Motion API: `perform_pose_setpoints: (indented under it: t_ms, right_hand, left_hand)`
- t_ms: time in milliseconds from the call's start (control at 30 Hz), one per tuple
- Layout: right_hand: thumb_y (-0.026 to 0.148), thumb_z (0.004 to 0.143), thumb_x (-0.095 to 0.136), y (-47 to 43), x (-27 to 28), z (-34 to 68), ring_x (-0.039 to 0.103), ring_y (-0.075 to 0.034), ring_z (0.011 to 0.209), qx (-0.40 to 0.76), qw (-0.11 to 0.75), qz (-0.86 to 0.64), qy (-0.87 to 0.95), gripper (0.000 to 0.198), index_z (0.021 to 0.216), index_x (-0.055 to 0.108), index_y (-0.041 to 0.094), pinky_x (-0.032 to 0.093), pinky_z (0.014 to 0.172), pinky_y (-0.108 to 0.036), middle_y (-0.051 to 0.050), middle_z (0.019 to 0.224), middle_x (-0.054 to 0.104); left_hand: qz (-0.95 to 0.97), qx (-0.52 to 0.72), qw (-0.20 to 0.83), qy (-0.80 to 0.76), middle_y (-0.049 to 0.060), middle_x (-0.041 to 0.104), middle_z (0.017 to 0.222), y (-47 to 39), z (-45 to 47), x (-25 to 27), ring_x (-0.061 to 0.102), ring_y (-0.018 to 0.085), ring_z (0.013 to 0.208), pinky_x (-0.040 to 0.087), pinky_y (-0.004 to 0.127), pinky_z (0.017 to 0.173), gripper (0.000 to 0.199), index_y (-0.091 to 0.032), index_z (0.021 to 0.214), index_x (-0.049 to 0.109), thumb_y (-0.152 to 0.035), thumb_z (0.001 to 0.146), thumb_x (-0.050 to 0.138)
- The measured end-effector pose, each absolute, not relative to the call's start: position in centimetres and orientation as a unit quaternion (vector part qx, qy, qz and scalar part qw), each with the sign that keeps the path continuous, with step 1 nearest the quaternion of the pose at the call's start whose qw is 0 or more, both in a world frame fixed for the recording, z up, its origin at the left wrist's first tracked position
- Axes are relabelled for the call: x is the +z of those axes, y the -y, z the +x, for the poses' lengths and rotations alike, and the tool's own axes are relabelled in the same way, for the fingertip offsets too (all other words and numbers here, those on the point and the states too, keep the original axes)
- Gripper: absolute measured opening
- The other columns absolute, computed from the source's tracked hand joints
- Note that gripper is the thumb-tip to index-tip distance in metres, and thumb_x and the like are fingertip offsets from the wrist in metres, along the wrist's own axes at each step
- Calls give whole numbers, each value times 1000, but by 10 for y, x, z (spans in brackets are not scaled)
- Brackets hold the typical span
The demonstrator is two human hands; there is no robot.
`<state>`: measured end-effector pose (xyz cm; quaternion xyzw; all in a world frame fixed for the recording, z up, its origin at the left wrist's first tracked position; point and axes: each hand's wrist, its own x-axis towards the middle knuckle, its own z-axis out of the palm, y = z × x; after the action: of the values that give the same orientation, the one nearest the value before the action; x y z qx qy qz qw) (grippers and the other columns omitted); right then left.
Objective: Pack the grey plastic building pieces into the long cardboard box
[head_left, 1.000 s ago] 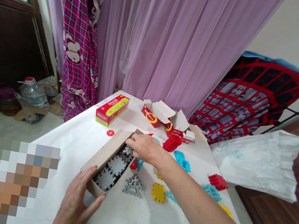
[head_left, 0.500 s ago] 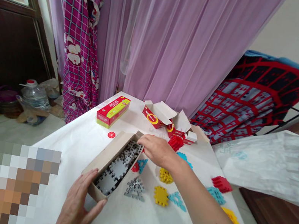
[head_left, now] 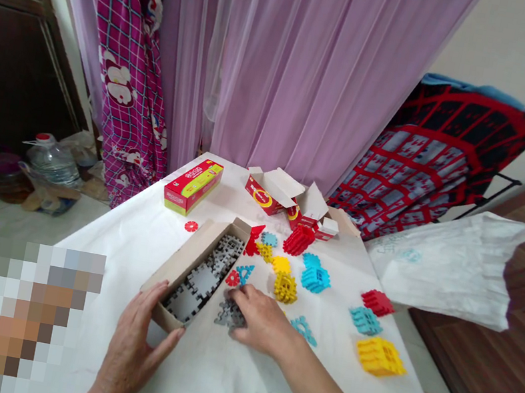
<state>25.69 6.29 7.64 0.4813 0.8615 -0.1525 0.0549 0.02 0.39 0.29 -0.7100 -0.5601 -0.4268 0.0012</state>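
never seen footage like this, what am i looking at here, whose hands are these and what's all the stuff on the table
This is one picture from a camera worn on a person's head, looking forward and down, so the two bare hands are the wearer's own. There is no machine here.

The left hand rests against the near end of a long open cardboard box that is filled with grey interlocking plastic pieces. The right hand lies on a loose grey piece just beside the box, fingers over it.

All this sits on a table with a white cover. Scattered on it are more toothed building pieces in red, blue and yellow, such as a yellow block. Farther back are a closed red box and opened red boxes. A white plastic bag lies at the right edge.
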Motion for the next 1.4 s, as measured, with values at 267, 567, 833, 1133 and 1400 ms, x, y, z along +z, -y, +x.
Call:
perform_pose_setpoints:
  t_ms: [267,567,833,1133,1400]
  right_hand:
    - [17,85,53,-65,68,253,63,-22,95,-109,86,490,-860,33,117,63,18,46,83,-30,-10,103,67]
    - [22,82,61,-65,66,260,62,-21,95,-93,75,485,-866,49,131,57,25,48,80,-28,-8,115,60]
    - [10,81,54,-80,76,256,64,-23,92,-102,124,455,-876,40,118,64,19,46,75,-28,-11,105,67]
    - [11,81,56,-92,118,286,61,-20,104,-126,17,458,-880,41,120,62,23,45,89,-28,-4,112,67]
    - [9,82,61,-143,163,249,62,-20,96,-19,-3,390,-921,40,120,60,19,46,80,-29,-7,106,66]
  left_hand:
    - [-714,-422,5,558,15,61,133,-4,0,4,60,32,120,51,51,99,64,-23,145,37,-43,88,58]
    - [-707,-424,-7,566,14,60,135,-4,0,1,59,32,122,51,52,100,65,-24,145,37,-43,87,60]
    - [-704,-429,-9,566,15,59,137,-3,0,1,58,33,124,49,54,102,66,-24,146,37,-43,87,60]
    - [-705,-427,-7,566,14,60,136,-3,-1,0,58,32,123,50,52,101,66,-25,145,37,-43,86,60]
    - [-716,-417,25,559,16,60,134,-3,-2,0,60,34,120,55,53,94,65,-22,145,36,-43,88,58]
